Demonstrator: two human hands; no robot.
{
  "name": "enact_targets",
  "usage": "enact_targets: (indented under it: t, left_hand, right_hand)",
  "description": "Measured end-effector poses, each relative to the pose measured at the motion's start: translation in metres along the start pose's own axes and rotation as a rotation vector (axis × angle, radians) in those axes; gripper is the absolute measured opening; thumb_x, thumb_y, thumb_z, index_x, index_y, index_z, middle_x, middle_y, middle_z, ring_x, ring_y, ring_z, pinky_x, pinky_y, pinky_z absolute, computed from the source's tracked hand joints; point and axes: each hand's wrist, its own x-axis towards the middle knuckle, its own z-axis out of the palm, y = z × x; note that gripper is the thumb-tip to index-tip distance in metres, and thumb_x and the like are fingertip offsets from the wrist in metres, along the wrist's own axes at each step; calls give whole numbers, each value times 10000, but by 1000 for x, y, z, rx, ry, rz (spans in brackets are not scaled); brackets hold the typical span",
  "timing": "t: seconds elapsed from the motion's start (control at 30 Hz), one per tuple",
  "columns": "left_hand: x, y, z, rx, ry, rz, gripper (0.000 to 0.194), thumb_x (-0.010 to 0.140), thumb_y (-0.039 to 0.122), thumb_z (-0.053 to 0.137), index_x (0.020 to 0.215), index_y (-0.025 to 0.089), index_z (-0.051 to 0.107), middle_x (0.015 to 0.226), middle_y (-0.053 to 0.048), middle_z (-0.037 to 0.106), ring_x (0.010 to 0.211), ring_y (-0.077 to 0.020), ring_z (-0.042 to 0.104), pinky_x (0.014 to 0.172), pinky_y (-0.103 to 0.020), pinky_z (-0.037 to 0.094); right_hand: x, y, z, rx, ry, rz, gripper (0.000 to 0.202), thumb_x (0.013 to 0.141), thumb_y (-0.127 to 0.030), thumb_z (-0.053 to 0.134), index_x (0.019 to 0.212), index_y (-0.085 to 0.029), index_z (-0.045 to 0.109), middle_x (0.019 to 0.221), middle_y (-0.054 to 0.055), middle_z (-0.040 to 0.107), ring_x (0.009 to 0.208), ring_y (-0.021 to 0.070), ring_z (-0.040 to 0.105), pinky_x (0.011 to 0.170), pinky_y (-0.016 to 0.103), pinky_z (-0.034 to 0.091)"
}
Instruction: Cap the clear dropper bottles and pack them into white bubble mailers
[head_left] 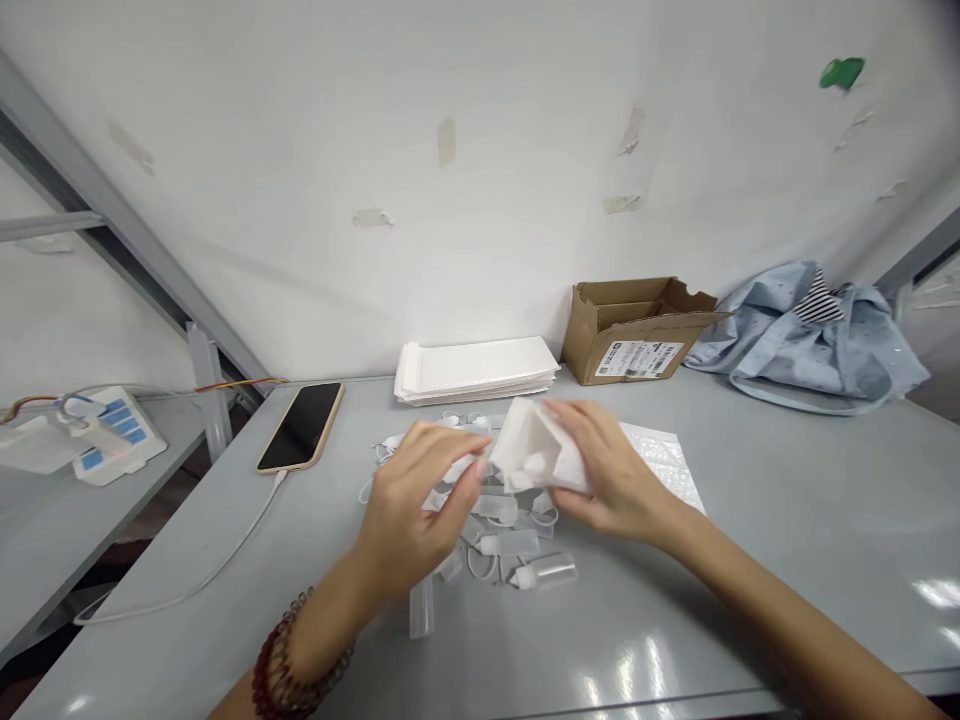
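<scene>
One grey worktop [765, 500] bears an open carton [586, 336] at its back edge. Centrally, my right hand [611, 470] pinches an open-mouthed white envelope [523, 440] above small bottles [547, 571]; my left hand [405, 505] curls beside it, whether gripping I cannot tell.

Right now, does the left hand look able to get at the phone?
Probably yes: between the left hand and the phone there is bare desk, and the plugged-in cable trails away to the left.
</scene>
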Motion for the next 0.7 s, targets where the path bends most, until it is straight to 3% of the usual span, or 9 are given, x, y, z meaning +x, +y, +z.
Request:
enact_targets:
  t: [0.07, 0.17, 0.27, 0.4, 0.57, 0.7]
  left_hand:
    - [2, 1, -6, -18, -156, -89, 152, 833, 52, 564, 927, 158, 621, 810, -34, 639, 817, -172, 534, 724, -313, 457]
    - [0, 4, -4, 5, -557, -162, 84, 817, 97, 601, 854, 167, 630, 807, -29, 613, 857, -191, 505, 709, -309, 449]
    - [-5, 10, 4, 47, -758, -132, 43, 806, 173, 647, 849, 172, 645, 817, -33, 585, 865, -201, 482, 700, -308, 435]
    - [-14, 15, 16, 151, -827, -25, 117, 800, 254, 654, 747, 156, 618, 795, -40, 555, 834, -204, 458, 700, -326, 421]
    - [-25, 12, 27, 262, -832, 112, 187, 824, 162, 558, 638, 150, 555, 746, -43, 544, 831, -211, 451, 711, -345, 412]
    - [-22, 13, 25, 151, -763, 85, 160, 772, 91, 560, 626, 157, 557, 704, -27, 538, 788, -190, 447, 677, -310, 407]
  right_hand:
    - [1, 11, -10, -30, 98, 54, 736, 733, -231, 580, 1390, -153, 258, 1269, 180, 441, 1141, 338, 432, 932, 517, 399]
    - [3, 24, -20, -98, 233, 155, 723, 717, -248, 601, 1368, -149, 301, 1216, 175, 475, 1078, 338, 469, 907, 526, 410]
    - [2, 26, -20, -114, 199, 153, 741, 704, -253, 603, 1371, -142, 299, 1216, 179, 477, 1088, 340, 461, 903, 522, 413]
    - [0, 21, -13, -85, 137, 111, 756, 706, -259, 592, 1387, -170, 275, 1254, 168, 460, 1113, 329, 449, 915, 511, 412]
    - [-1, 18, -9, -76, 108, 91, 766, 707, -259, 591, 1390, -176, 254, 1269, 171, 448, 1144, 340, 435, 930, 524, 398]
    - [0, 15, -9, -73, 62, 73, 764, 711, -226, 579, 1391, -180, 235, 1260, 170, 441, 1152, 337, 435, 918, 509, 405]
